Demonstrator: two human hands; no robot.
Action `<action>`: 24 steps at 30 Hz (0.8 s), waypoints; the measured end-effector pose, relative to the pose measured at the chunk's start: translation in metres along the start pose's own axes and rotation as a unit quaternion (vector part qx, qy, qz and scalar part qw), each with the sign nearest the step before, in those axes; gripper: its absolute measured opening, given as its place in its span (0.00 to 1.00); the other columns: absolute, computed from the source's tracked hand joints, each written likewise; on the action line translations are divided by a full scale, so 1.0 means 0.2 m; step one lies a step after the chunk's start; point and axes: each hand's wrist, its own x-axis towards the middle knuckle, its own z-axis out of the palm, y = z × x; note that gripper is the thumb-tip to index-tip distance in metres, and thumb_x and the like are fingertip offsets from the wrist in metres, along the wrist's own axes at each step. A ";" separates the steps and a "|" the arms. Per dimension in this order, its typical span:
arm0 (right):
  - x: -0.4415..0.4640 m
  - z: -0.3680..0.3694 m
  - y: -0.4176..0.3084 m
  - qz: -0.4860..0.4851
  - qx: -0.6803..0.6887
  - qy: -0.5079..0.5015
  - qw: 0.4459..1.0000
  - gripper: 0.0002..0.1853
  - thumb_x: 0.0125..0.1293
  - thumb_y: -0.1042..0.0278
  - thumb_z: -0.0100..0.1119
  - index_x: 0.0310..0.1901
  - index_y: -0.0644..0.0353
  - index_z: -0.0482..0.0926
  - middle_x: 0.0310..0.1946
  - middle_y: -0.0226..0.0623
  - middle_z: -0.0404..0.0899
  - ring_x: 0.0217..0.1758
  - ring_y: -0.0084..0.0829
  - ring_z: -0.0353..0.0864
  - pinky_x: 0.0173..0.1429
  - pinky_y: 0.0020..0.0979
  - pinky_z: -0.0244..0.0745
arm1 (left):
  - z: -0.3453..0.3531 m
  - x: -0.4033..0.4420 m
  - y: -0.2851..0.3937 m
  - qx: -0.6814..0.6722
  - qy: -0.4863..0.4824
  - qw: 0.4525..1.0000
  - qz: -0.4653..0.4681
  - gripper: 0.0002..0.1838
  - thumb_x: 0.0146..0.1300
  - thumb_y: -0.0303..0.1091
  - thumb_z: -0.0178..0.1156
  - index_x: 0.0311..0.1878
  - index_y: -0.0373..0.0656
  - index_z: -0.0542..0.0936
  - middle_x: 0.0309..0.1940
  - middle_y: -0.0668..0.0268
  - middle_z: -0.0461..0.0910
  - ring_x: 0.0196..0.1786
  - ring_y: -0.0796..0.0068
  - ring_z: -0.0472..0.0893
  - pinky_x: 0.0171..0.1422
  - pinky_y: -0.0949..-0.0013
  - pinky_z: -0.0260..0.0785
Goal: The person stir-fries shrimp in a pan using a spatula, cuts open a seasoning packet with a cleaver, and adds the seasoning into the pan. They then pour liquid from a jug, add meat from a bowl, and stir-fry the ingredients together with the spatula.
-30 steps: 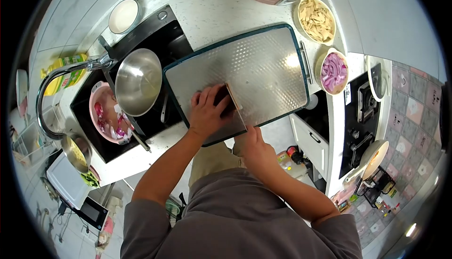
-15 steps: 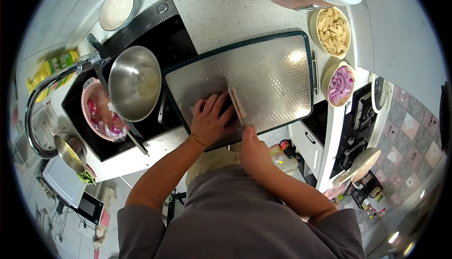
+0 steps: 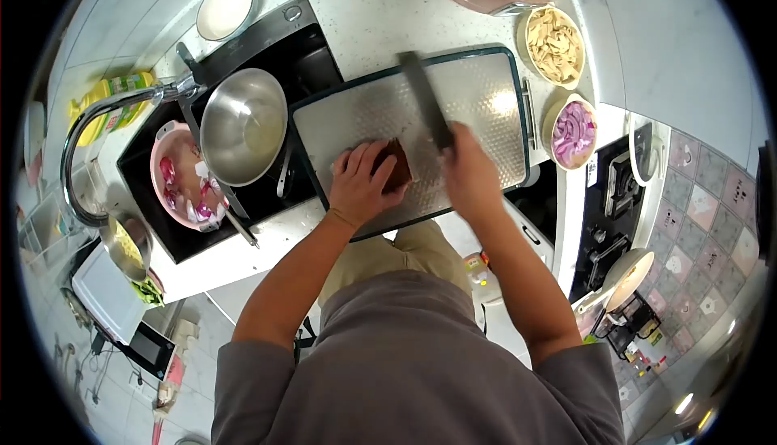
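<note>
Around the middle of the metal cutting board (image 3: 465, 89) with its dark green rim lies a dark reddish-brown block of food (image 3: 399, 170); its exact kind is unclear. My left hand (image 3: 362, 182) grips this block from its left side, fingers bent over it and partly hiding it. To the right of the block, my right hand (image 3: 469, 174) is closed around the handle of a kitchen knife (image 3: 426, 103). The broad dark blade points toward the far edge of the board, smeared by motion and apart from the block.
A steel bowl (image 3: 243, 125) and a pink basin (image 3: 166, 194) with red onion scraps sit at the black sink on the left. Bowls of beige slices (image 3: 557, 46) and sliced red onion (image 3: 575, 133) stand on the right, before the stove (image 3: 603, 230).
The knife has come away from the block's right side, moving right with its blade swung toward the far edge. My left hand still holds the block. The whole view has shifted slightly.
</note>
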 end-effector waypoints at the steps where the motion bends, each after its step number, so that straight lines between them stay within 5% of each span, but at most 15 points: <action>1: -0.01 -0.04 0.06 0.052 0.044 -0.013 0.998 0.20 0.65 0.76 0.52 0.59 0.59 0.66 0.35 0.55 0.82 0.36 0.56 0.82 0.39 0.53 0.75 | 0.00 -0.01 0.00 -0.007 0.003 1.000 -0.003 0.34 0.49 0.51 0.73 0.59 0.52 0.73 0.64 0.64 0.69 0.64 0.57 0.68 0.67 0.50 0.57; 5: -0.07 -0.14 0.19 0.209 0.226 -0.048 0.950 0.21 0.66 0.75 0.59 0.59 0.62 0.68 0.30 0.45 0.83 0.26 0.33 0.84 0.33 0.34 0.76 | -0.02 -0.01 0.01 -0.024 -0.008 1.000 -0.006 0.36 0.49 0.51 0.74 0.60 0.51 0.72 0.64 0.63 0.68 0.65 0.56 0.66 0.68 0.50 0.57; 8: -0.12 -0.01 0.33 0.177 0.221 -0.001 0.959 0.22 0.65 0.74 0.60 0.60 0.62 0.68 0.28 0.44 0.82 0.24 0.36 0.83 0.34 0.35 0.77 | -0.04 0.01 0.04 -0.044 -0.016 0.998 -0.029 0.37 0.48 0.49 0.75 0.60 0.50 0.71 0.64 0.64 0.68 0.65 0.54 0.66 0.68 0.49 0.56; 10: -0.14 0.04 0.39 0.190 0.202 -0.015 0.961 0.25 0.64 0.73 0.61 0.63 0.62 0.68 0.36 0.48 0.83 0.34 0.42 0.84 0.44 0.38 0.79 | -0.06 0.04 0.07 -0.041 -0.036 0.997 -0.049 0.38 0.47 0.48 0.76 0.62 0.50 0.71 0.63 0.63 0.68 0.65 0.53 0.66 0.68 0.48 0.56; 13: -0.18 0.06 0.33 0.044 -0.015 0.134 0.990 0.29 0.61 0.74 0.62 0.65 0.59 0.69 0.56 0.55 0.75 0.58 0.52 0.75 0.63 0.45 0.70 | -0.08 0.05 0.07 -0.029 -0.031 0.999 -0.032 0.40 0.46 0.44 0.77 0.63 0.51 0.70 0.61 0.62 0.68 0.64 0.53 0.67 0.67 0.49 0.58; 14: -0.17 0.05 0.27 0.043 -0.015 0.136 0.990 0.29 0.61 0.74 0.62 0.65 0.59 0.69 0.56 0.55 0.75 0.58 0.52 0.75 0.63 0.45 0.70 | -0.07 0.05 0.06 -0.029 -0.029 0.999 -0.031 0.40 0.46 0.44 0.77 0.63 0.51 0.70 0.61 0.62 0.68 0.64 0.53 0.67 0.67 0.49 0.58; 16: -0.14 0.05 0.15 -0.110 -0.005 0.154 0.982 0.24 0.63 0.75 0.61 0.62 0.59 0.73 0.54 0.50 0.77 0.55 0.49 0.78 0.59 0.42 0.73 | -0.05 0.03 0.03 -0.072 -0.009 0.997 0.034 0.41 0.44 0.40 0.79 0.63 0.52 0.70 0.60 0.62 0.68 0.62 0.53 0.70 0.65 0.49 0.61; 17: -0.13 0.04 0.07 -0.065 0.140 0.070 0.986 0.15 0.67 0.71 0.59 0.55 0.60 0.78 0.49 0.46 0.81 0.50 0.46 0.81 0.54 0.39 0.76 | -0.05 0.01 0.03 -0.072 -0.009 0.997 0.034 0.41 0.44 0.40 0.79 0.63 0.52 0.70 0.60 0.62 0.68 0.62 0.53 0.70 0.65 0.49 0.61; 18: -0.11 0.09 0.07 -0.065 0.139 0.071 0.986 0.15 0.67 0.71 0.59 0.55 0.60 0.78 0.49 0.46 0.81 0.50 0.46 0.81 0.54 0.39 0.76 | -0.04 0.00 0.03 -0.092 0.001 0.995 0.037 0.42 0.43 0.39 0.79 0.63 0.53 0.70 0.60 0.61 0.68 0.61 0.53 0.71 0.64 0.50 0.62; 21: -0.01 0.17 0.08 0.082 0.285 -0.154 0.943 0.13 0.73 0.60 0.56 0.47 0.62 0.82 0.35 0.39 0.83 0.39 0.33 0.82 0.46 0.31 0.76 | -0.05 -0.01 0.01 -0.129 0.016 0.990 0.048 0.43 0.42 0.39 0.79 0.64 0.52 0.69 0.60 0.61 0.69 0.60 0.53 0.72 0.63 0.52 0.64; 24: 0.02 0.19 0.12 0.131 0.395 -0.212 0.884 0.11 0.74 0.63 0.56 0.50 0.60 0.81 0.35 0.26 0.82 0.37 0.19 0.78 0.41 0.22 0.73 | -0.07 -0.01 0.00 -0.153 0.030 0.986 0.051 0.43 0.42 0.39 0.79 0.64 0.51 0.70 0.60 0.60 0.70 0.60 0.53 0.73 0.62 0.54 0.66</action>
